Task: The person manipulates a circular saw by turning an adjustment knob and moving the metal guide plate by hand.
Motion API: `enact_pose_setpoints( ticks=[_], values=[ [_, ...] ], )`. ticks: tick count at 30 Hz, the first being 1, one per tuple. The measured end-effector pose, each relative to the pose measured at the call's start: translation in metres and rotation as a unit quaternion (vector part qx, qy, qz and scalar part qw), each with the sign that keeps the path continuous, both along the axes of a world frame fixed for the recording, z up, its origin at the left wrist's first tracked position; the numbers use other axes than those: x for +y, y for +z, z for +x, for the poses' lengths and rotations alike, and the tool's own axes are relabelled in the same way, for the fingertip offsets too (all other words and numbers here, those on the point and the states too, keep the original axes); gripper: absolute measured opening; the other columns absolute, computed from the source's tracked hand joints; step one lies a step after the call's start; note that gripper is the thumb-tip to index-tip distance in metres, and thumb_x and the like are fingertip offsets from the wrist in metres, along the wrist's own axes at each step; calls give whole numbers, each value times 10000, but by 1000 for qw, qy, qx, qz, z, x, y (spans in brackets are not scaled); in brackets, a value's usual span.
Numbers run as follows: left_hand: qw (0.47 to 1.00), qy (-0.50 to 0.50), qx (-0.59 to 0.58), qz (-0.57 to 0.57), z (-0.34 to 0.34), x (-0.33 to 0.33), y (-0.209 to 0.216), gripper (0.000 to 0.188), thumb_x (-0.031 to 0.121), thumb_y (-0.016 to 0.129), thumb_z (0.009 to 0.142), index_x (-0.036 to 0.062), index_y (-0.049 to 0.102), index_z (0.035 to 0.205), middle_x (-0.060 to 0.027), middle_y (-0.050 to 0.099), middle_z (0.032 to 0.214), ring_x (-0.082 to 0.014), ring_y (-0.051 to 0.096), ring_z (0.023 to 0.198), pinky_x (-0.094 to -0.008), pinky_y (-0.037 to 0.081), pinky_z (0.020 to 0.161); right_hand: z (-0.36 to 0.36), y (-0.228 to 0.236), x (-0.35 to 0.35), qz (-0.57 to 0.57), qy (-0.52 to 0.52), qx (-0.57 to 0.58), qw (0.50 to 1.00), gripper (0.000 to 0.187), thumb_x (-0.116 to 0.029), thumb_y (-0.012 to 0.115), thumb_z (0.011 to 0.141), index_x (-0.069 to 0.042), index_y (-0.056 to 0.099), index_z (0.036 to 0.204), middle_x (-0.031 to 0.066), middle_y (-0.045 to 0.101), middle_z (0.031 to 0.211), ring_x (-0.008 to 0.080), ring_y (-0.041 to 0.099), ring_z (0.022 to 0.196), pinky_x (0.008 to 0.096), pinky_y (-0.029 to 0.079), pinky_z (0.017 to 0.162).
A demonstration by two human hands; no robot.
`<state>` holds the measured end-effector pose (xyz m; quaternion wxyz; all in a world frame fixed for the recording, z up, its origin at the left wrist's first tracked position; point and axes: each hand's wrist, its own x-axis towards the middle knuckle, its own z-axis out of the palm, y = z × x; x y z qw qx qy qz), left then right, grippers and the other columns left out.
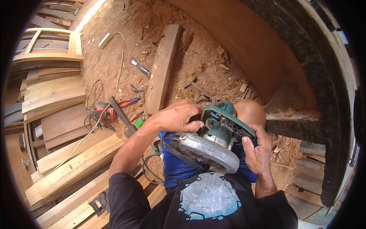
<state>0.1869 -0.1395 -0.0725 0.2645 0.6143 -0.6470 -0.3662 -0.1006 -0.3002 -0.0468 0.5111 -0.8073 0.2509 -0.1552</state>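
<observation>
A teal power tool with a rounded grey metal guard (209,152), which looks like a circular saw, lies tilted over my lap, its motor side turned up. My left hand (177,116) is closed at the upper left edge of its teal frame, thumb bent inward and the other fingertips partly hidden. At the right end of that frame my right hand (259,150) grips the edge, thumb on the near side and fingers behind. Some blue wire shows inside the open-looking teal housing. A black cord loops at the guard's left side.
Sawdust covers the ground, where a thick plank (164,68), a chisel (140,68), red-handled pliers (129,101), a hammer (199,88), a green screwdriver handle (140,122) and a red power tool (106,111) lie. Stacked boards (76,168) fill the left, with a handsaw (100,204). A dark curved timber (328,95) rises at right.
</observation>
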Motion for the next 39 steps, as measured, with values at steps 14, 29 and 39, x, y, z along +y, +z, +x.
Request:
enact_pose_setpoints(
  ticks=[14,29,39],
  values=[
    [997,47,-8,53,-4,0,2,366,288,742,884,-51,680,1006,-242,616,915,-460,627,879,-525,498,778,3,-1,-2,-46,20,-31,998,307,-45,694,933,52,677,1224,206,731,1008,346,709,896,422,550,835],
    [961,191,200,1,3,18,-9,516,200,771,930,-5,616,1377,-166,721,1206,-297,758,1068,-433,585,955,8,0,-4,-6,22,4,1000,319,-90,697,961,33,686,1254,199,744,1036,346,727,962,427,558,890],
    [731,666,-39,147,23,226,-139,367,166,763,948,52,682,1287,-137,745,1158,-302,714,1074,-387,574,959,-4,-8,-2,34,-23,19,999,345,-217,649,1038,34,676,1273,72,723,1044,145,639,967,317,512,916]
  ],
)
